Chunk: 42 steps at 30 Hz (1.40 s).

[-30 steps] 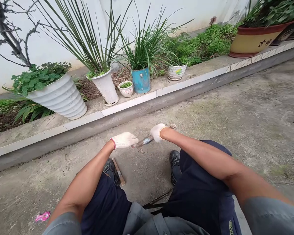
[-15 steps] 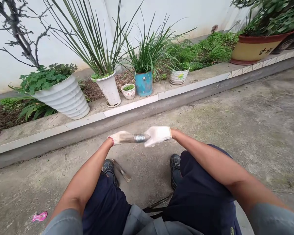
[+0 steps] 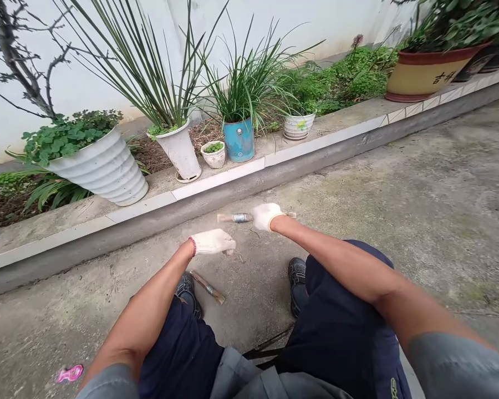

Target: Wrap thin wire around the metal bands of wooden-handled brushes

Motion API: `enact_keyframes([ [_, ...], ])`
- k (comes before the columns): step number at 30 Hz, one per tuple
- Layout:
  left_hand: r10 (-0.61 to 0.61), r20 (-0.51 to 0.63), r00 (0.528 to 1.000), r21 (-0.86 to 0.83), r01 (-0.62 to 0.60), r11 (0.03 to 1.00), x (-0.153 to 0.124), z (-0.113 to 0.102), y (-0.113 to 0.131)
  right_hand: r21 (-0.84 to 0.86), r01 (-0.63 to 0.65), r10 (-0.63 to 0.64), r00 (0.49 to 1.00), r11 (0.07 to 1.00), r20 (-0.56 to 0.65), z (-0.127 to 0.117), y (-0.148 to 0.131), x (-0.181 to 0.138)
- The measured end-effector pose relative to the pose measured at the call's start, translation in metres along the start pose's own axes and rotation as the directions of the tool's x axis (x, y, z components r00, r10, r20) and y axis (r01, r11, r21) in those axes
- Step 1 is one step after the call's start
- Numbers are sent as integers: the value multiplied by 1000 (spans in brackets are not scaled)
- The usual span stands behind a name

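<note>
In my white-gloved right hand (image 3: pixel 266 216) is a brush (image 3: pixel 240 218) with silvery wire wound round its middle. It lies roughly level, and its two ends stick out on either side of my fist. My left hand (image 3: pixel 213 242), also in a white glove, is apart from the brush, lower and to the left. Its fingers are curled in and nothing shows sticking out of them. On the concrete beside my left shoe lies a second brush (image 3: pixel 208 288), slanted, with a similar wire-bound middle and brown bristles.
A low tiled ledge (image 3: pixel 216 185) runs across in front of me. On it stand a ribbed white pot (image 3: pixel 108 169), a tall white pot (image 3: pixel 181 152), a small pot (image 3: pixel 214 157) and a blue bucket (image 3: pixel 238 141) of plants. A pink object (image 3: pixel 70 373) lies on the ground at left.
My left hand has let go of the wire-bound brush and moved slightly down and right. My right hand has carried the brush a little farther forward, its grip now around the brush.
</note>
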<state>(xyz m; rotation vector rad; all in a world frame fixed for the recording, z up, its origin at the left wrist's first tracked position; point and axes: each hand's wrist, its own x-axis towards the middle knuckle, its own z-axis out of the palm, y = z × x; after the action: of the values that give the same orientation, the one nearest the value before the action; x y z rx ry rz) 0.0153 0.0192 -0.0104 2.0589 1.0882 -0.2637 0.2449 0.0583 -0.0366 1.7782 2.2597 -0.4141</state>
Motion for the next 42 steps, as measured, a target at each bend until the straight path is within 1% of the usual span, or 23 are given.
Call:
enact_keyframes([
  [2, 17, 19, 1000, -10, -16, 1000, 0, 1, -2, 111, 17, -5, 994, 994, -109, -11, 2, -2],
  [4, 12, 16, 1000, -16, -12, 1000, -1, 0, -6, 255, 98, -48, 979, 962, -197, -20, 2, -11],
  [7, -51, -55, 997, -1, 51, 999, -4, -7, -14, 472, 294, -226, 954, 831, -198, -31, 0, -33],
  [8, -73, -84, 994, 5, 73, 997, -5, -10, -16, 531, 340, -303, 940, 776, -160, -34, 0, -41],
  [10, -96, -125, 987, 11, 98, 995, -8, -17, -21, 601, 364, -449, 894, 712, -10, -34, 0, -54],
  [12, -105, -151, 983, 17, 109, 994, -9, -23, -24, 592, 332, -543, 811, 734, 219, -27, -2, -61],
  [14, -112, -165, 980, 30, 119, 992, -10, -26, -24, 490, 310, -535, 729, 815, 428, -14, -5, -60],
  [15, -109, -161, 981, 36, 116, 993, -10, -27, -22, 393, 311, -483, 726, 865, 490, -7, -6, -56],
  [16, -101, -150, 984, 40, 108, 993, -10, -27, -20, 266, 314, -410, 755, 911, 511, 0, -8, -52],
  [17, -88, -132, 987, 41, 94, 995, -10, -26, -17, 127, 310, -331, 807, 942, 489, 5, -8, -46],
  [19, -49, -84, 995, 37, 52, 998, -10, -22, -10, -101, 248, -198, 914, 963, 353, 8, -6, -33],
  [20, -29, -62, 998, 34, 31, 999, -10, -19, -6, -157, 197, -148, 950, 968, 277, 6, -3, -26],
  [22, 9, -21, 1000, 27, -8, 1000, -8, -12, 0, -142, 89, -67, 986, 986, 155, -4, 6, -15],
  [24, 45, 20, 999, 12, -45, 999, -5, -6, 3, -38, 26, -23, 998, 999, 64, -18, 15, -9],
  [26, 71, 66, 995, -15, -70, 997, -2, -2, 3, 91, 80, -76, 996, 993, -42, -31, 20, -11],
  [28, 49, 69, 996, -22, -48, 999, -1, -2, -1, 236, 218, -191, 972, 947, -135, -40, 20, -21],
  [29, 22, 45, 999, -15, -21, 1000, -1, -3, -3, 319, 288, -252, 956, 903, -149, -41, 18, -27],
  [31, -38, -39, 999, 13, 39, 999, -3, -9, -7, 491, 372, -389, 918, 788, -72, -40, 13, -41],
  [33, -66, -112, 991, 30, 70, 997, -5, -15, -11, 570, 375, -528, 840, 731, 125, -34, 7, -54],
  [35, -71, -151, 986, 40, 78, 996, -7, -20, -12, 525, 361, -576, 748, 771, 330, -25, 1, -61],
  [37, -71, -171, 983, 51, 81, 995, -7, -21, -11, 441, 348, -538, 715, 827, 447, -13, -7, -61],
  [39, -57, -154, 986, 76, 69, 995, -5, -19, -9, 335, 336, -465, 753, 880, 465, -3, -14, -56],
  [42, -11, -84, 996, 94, 19, 995, -2, -11, -1, 7, 311, -289, 875, 951, 388, 6, -16, -38],
])
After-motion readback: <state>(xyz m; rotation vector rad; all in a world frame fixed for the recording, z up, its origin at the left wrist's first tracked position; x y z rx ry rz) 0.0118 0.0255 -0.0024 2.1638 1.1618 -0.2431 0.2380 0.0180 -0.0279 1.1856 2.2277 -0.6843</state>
